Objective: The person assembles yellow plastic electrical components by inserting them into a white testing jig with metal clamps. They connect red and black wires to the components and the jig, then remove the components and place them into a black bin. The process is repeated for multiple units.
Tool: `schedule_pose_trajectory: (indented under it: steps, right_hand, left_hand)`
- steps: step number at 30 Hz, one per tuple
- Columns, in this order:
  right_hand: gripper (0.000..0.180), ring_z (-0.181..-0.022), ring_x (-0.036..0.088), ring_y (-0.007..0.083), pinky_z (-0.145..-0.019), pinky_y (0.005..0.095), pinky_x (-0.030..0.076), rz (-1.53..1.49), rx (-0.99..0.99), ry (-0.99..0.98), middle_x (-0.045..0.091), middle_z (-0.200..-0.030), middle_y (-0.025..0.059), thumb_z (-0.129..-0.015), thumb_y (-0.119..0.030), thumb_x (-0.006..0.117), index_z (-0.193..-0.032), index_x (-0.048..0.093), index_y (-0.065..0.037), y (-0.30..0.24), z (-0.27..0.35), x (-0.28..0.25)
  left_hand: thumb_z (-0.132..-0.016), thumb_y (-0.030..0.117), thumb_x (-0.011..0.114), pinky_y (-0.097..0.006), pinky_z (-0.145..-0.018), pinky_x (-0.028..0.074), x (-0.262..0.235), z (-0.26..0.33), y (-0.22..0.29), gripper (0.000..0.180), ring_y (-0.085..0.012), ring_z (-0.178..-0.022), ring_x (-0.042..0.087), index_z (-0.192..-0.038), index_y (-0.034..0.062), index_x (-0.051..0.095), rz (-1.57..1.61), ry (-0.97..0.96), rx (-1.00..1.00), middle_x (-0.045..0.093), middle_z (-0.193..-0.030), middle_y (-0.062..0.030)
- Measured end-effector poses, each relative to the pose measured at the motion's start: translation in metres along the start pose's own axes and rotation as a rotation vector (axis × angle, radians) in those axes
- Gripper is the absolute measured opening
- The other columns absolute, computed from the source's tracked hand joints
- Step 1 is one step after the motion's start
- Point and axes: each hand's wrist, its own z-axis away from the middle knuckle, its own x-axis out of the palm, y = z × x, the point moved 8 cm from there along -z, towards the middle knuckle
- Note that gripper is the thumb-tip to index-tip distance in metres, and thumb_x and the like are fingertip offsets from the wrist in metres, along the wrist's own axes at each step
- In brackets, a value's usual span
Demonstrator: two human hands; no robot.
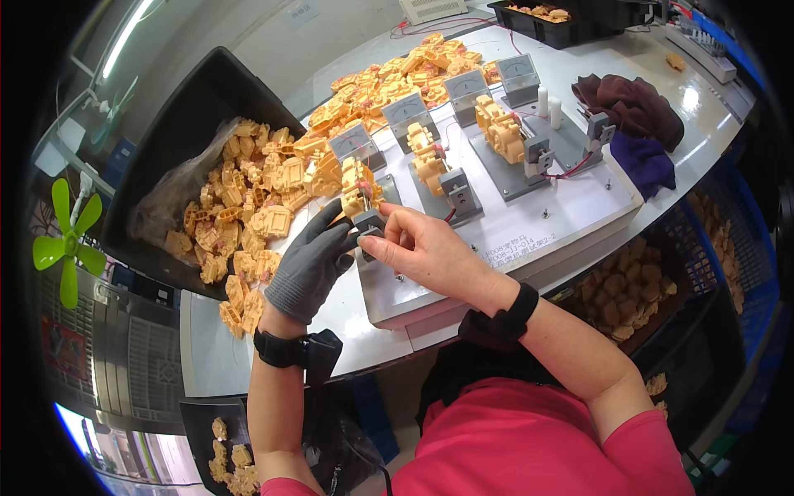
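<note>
- At the left, I see loose parts point(277, 221) heaped in a black bin point(186, 112) and out on the bench point(211, 351); they look like light, stiff plastic.
- The left hand point(304, 269), in a grey glove, is half curled beside the leftmost mounted part point(357, 183); I cannot tell whether its grip has hold of anything.
- That part sits upright against a grey clamp point(368, 221), between the hands. I expect it to be rigid and a little slick, its thin projections the likeliest to snap, so I'd take its blocky body by the sides.
- The right hand point(438, 248), bare, has thumb and forefinger drawn nearly together at the clamp; whether that grip pinches anything, I cannot tell.
- Further right, I see a second part point(430, 168) and a third point(499, 131) on their own stands; I'd hold both likewise, clear of the wires point(571, 172).
</note>
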Motion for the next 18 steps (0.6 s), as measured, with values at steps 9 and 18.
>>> schedule_pose_trajectory:
  steps: [9,18]
  right_hand:
    - [0.03,-0.077,0.056,0.0225,-0.067,0.0379,0.048,0.108,-0.181,0.106,0.052,-0.088,0.0122,-0.094,-0.027,0.068,-0.088,0.053,-0.001,-0.018,0.012,-0.002]
    - [0.022,-0.085,0.056,0.0287,-0.068,0.0356,0.049,0.354,-0.403,0.168,0.051,-0.101,0.0126,-0.088,-0.013,0.07,-0.102,0.055,-0.005,-0.042,0.034,-0.012]
  left_hand:
    - [-0.096,0.002,0.055,-0.024,-0.082,0.051,0.002,0.019,0.021,0.039,-0.0147,-0.121,0.058,-0.135,0.0014,0.056,0.027,0.25,-0.058,0.046,-0.148,-0.0099]
    - [-0.101,0.01,0.053,-0.031,-0.092,0.047,-0.039,0.101,-0.017,0.034,-0.0175,-0.109,0.059,-0.133,-0.0011,0.056,-0.612,0.608,0.218,0.063,-0.122,-0.0107]
